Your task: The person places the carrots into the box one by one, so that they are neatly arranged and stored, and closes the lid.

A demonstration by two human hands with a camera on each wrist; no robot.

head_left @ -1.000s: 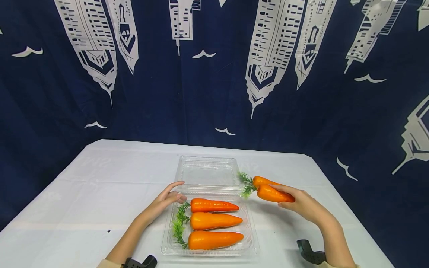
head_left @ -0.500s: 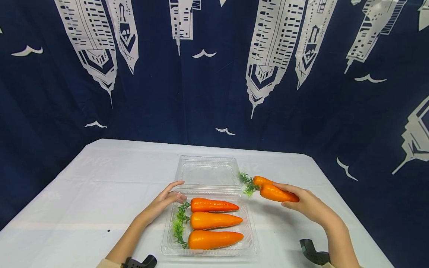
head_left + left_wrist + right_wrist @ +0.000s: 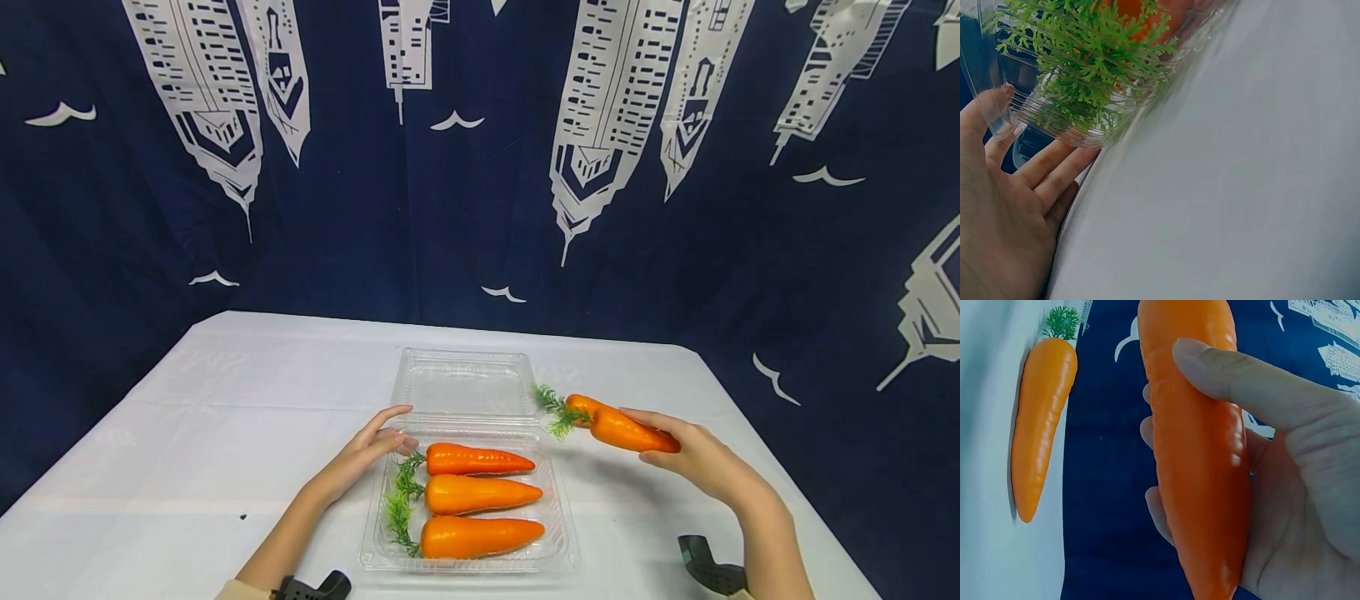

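Note:
My right hand [image 3: 697,454] grips an orange carrot [image 3: 628,429] with a green leafy top, holding it over the right side of the table. In the right wrist view the thumb lies across this carrot [image 3: 1197,444], fingers wrapped behind. Another carrot [image 3: 1044,419] lies on the table behind it. At the centre stands a clear plastic clamshell box [image 3: 561,533], lid [image 3: 468,387] folded back, with three carrots [image 3: 483,494] in a row inside, tops to the left. With fingers extended, my left hand [image 3: 363,454] touches the box's back left corner; its fingertips meet the plastic in the left wrist view.
A white cloth covers the table [image 3: 210,433]. Behind it hangs a dark blue curtain [image 3: 450,208] printed with white buildings and birds. A small dark speck [image 3: 243,517] lies left of the box.
My right hand has moved a little to the right with the carrot in it, uncovering more of the carrot behind. The left hand and the box have stayed put.

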